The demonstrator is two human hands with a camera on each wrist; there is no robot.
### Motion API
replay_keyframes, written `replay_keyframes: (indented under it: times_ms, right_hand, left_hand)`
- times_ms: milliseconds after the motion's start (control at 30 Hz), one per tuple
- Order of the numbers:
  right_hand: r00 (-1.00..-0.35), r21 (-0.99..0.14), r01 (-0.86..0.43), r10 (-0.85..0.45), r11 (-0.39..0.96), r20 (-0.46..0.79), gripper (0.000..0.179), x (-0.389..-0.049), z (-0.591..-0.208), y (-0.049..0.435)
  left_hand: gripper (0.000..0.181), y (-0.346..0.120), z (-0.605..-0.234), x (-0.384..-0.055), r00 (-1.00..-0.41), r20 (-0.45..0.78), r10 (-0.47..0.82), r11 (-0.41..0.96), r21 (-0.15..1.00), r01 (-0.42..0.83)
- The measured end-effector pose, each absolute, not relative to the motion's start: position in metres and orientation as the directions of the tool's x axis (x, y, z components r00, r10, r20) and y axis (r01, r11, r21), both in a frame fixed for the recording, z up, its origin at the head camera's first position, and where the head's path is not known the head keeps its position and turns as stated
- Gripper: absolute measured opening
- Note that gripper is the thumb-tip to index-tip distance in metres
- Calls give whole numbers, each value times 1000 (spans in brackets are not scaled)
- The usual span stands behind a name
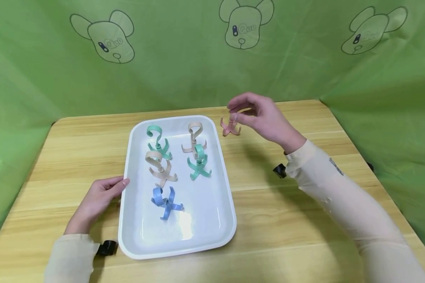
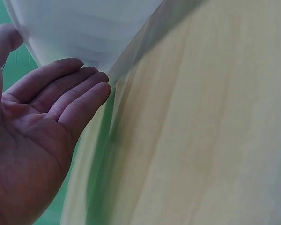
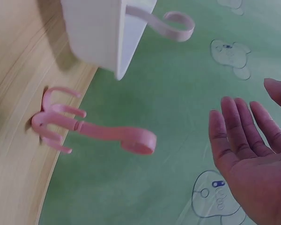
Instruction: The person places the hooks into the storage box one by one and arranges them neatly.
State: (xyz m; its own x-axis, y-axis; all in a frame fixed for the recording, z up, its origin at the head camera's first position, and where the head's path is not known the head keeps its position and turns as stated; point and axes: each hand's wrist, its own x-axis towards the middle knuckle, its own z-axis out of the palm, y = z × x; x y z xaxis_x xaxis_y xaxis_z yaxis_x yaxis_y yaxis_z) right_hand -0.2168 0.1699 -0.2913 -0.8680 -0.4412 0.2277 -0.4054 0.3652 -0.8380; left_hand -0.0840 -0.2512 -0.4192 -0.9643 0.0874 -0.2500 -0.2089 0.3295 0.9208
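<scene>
A white tray [image 1: 202, 200] lies on the table, bearing several four-pronged swivel hooks. Two are green, [image 1: 199, 169] at right and the other at upper left; two are beige, and a blue hook [image 1: 167, 205] sits lowest. My left hand [image 1: 99, 200] holds the tray's left edge, thumb on the rim and fingers against the outer wall [image 2: 89, 37]. Beyond the tray's right side, a pink hook [image 3: 100, 131] stands prongs down on the table. Over it in the head view, my right hand [image 1: 263, 118] hides its curled top; in the right wrist view the hand is apart from it, fingers extended.
The wooden table [image 1: 287, 228] spreads around the tray. A green curtain [image 1: 184, 74] with printed mouse heads rises behind and at both sides. Black wrist mounts [image 1: 107, 248] hang below both sleeves. The pink hook is close to the table's back edge.
</scene>
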Motion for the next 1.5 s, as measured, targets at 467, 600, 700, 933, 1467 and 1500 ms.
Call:
replay_keyframes:
  times_ms: [467,600,700,933,1467,1500]
  right_hand:
    - [-920,-862,-348,-310,369,239,32,-240,-304,182]
    - [-926,-860,-338,-300,383,230,35,-247,-309,185]
    - [-932,-862,-319,-296,393,209,38,-252,-313,187]
    - [-945,-872,-265,-289,411,151,47,-264,-322,193]
    - [-930,-873,-226,-363,432,60,63,-285,-342,194]
    - [-927,-879,-224,-370,422,59,62,-286,-343,193]
  left_hand:
    - [53,-251,-419,-84,-964,-250,91,329,921,-208]
    - [53,-251,-420,-84,-963,-253,90,323,922,-212]
    - [53,-251,-420,-84,-964,-252,89,322,923,-212]
    - [53,-252,-421,-84,-963,-256,87,316,924,-217]
    - [55,-250,-420,-82,-962,-261,80,320,921,-224]
    - [55,-250,-420,-82,-962,-262,78,322,920,-224]
